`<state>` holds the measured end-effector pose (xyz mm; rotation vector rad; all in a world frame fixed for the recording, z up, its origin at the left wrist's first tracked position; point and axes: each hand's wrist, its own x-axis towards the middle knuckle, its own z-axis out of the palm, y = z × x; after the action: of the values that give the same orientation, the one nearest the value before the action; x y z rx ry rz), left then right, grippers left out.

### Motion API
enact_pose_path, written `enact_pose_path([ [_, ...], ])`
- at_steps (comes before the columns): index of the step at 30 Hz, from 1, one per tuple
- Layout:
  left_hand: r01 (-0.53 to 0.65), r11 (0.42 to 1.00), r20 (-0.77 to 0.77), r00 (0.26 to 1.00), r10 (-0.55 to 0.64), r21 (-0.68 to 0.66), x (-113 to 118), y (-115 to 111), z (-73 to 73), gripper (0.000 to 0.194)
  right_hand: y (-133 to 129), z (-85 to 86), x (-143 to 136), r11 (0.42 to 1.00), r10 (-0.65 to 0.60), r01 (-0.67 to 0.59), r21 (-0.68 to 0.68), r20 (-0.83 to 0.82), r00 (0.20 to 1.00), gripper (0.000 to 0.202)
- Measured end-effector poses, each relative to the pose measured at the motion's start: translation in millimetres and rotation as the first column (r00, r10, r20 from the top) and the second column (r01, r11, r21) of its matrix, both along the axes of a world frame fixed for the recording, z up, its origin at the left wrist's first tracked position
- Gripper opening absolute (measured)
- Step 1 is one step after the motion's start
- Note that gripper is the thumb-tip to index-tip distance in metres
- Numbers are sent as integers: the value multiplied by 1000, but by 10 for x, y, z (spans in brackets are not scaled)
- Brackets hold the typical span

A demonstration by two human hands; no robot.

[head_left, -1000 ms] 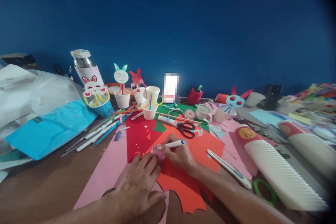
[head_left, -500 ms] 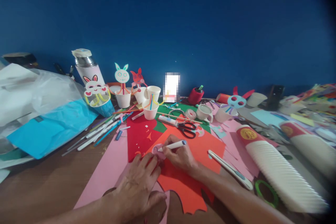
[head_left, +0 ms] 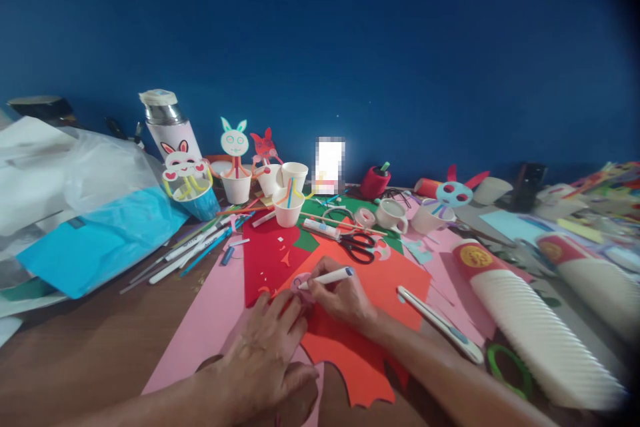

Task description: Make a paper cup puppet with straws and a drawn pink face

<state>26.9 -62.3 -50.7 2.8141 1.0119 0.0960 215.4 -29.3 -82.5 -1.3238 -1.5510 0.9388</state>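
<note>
My right hand (head_left: 343, 299) grips a white marker (head_left: 330, 276) with a blue end, its tip down on a small pink paper piece (head_left: 300, 280). A small rounded outline is drawn on that piece. Flat beside it lies my left hand (head_left: 265, 340), fingers stretched out, the fingertips at the pink piece's lower edge. Under both hands is orange paper (head_left: 345, 360) with scalloped cut edges, along with pink paper (head_left: 185, 347). Dark red paper (head_left: 265, 260) with small scraps lies just beyond my left fingertips. Black-handled scissors (head_left: 357, 247) and a glue stick (head_left: 321, 229) rest farther back.
A white cutter (head_left: 440, 323), a green tape ring (head_left: 509, 368) and a stack of paper cups (head_left: 530, 327) lie on the right. Paper-cup figures with rabbit faces (head_left: 235, 142) stand at the back. Markers (head_left: 185, 253) and a blue bag (head_left: 105, 240) are on the left.
The drawn line on the pink piece now looks more like a closed loop. My right hand and the marker have shifted very slightly; my left hand stays in place.
</note>
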Motion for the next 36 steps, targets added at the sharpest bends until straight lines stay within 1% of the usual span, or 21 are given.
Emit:
enact_pose_path([
  [4,11,1000,-2,1000,-11,3,-1,7,-15,58,6,11,-6,999,32,-32,18,11,999,8],
  [9,3,1000,24,1000,-3,8,4,7,-47,60,15,20,-23,1000,27,-27,1,-17,999,16],
  [13,6,1000,11,1000,-6,5,5,6,-32,60,27,0,-28,999,44,-44,-6,-49,998,16],
  [18,12,1000,-2,1000,-12,11,6,5,5,60,42,-1,-13,1000,26,-26,-2,-11,1000,14],
  [25,19,1000,-11,1000,-19,-1,18,18,37,60,43,59,-32,999,-26,24,32,49,998,9],
  [28,20,1000,-21,1000,-20,1,19,26,53,59,42,78,-31,999,-26,24,41,59,998,10],
  [32,18,1000,-24,1000,-18,-7,17,21,64,59,45,89,-18,998,-26,23,57,53,998,10],
  [36,19,1000,-20,1000,-19,-9,19,16,70,61,51,92,-11,995,-77,75,61,25,997,10],
])
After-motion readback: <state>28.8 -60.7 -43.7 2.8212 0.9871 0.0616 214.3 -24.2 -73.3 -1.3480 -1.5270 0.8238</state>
